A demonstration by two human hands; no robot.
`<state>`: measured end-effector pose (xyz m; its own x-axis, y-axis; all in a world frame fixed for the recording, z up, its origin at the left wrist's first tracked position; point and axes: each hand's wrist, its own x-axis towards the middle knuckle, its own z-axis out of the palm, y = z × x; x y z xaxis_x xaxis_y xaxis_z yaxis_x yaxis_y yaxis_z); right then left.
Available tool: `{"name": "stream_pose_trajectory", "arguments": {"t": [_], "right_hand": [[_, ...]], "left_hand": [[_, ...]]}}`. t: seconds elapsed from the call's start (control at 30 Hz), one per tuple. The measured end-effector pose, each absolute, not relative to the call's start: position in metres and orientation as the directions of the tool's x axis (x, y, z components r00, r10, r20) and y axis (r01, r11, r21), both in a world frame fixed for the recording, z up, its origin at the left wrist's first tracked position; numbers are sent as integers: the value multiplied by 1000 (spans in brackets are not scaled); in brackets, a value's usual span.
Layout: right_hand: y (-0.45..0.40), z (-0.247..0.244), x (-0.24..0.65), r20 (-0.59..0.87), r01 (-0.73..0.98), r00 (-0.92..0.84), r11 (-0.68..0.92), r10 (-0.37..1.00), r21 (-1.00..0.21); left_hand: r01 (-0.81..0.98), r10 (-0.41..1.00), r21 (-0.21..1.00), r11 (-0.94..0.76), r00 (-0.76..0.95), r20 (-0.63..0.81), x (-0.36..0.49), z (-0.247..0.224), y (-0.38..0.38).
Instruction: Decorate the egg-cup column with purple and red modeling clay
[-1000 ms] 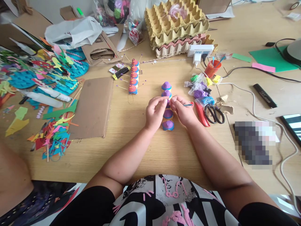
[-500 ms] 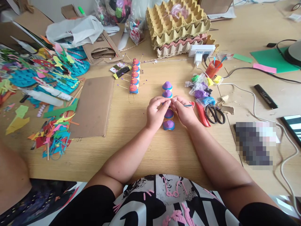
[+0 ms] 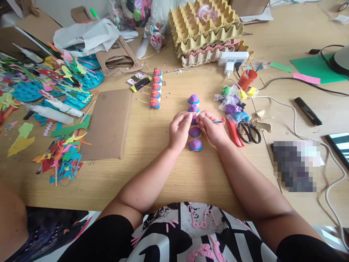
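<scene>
A strip of egg-carton cups topped with purple clay over blue (image 3: 195,145) lies on the table under my hands. My left hand (image 3: 179,131) is closed in a pinch left of its middle cup; whatever the fingertips hold is too small to make out. To the right of that cup, my right hand (image 3: 213,127) is closed, fingertips pinched. A thin blue modelling tool (image 3: 218,122) pokes out of this hand on its right side. A finished-looking caterpillar of red and blue cups (image 3: 155,89), with purple-tipped sticks at its sides, stands to the left.
Right of my hands lie a red cutter (image 3: 235,133), black-handled scissors (image 3: 249,132) and bagged clay (image 3: 232,103). Behind are a red cup (image 3: 247,80), a power strip (image 3: 233,57) and stacked egg trays (image 3: 204,32). Cardboard (image 3: 107,123) and paper scraps (image 3: 67,156) lie left.
My hands have drawn slightly apart, the left one shifting a little left. More of the middle purple cup shows between them.
</scene>
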<state>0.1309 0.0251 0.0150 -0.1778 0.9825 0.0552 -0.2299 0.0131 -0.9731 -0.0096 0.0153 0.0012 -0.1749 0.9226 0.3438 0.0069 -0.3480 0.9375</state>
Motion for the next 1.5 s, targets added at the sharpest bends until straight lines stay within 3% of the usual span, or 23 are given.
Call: {"name": "stream_pose_trajectory", "arguments": {"t": [0.27,0.67,0.97,1.5], "right_hand": [[26,13,131,64,-295,-175,10,983,-955],[26,13,131,39,-350,-172,-24,984,-937],[28,8,132,49,-334,-168,-10,985,-942],[25,18,130,118,-282,-183,63,976,-957]], "left_hand": [[-52,934,939,-340,-134,331,-10,-7,19],[37,916,927,-373,-142,375,-12,-6,18],[-67,932,934,-352,-122,342,-11,-6,16],[112,872,894,-434,-195,448,-12,-10,18]]}}
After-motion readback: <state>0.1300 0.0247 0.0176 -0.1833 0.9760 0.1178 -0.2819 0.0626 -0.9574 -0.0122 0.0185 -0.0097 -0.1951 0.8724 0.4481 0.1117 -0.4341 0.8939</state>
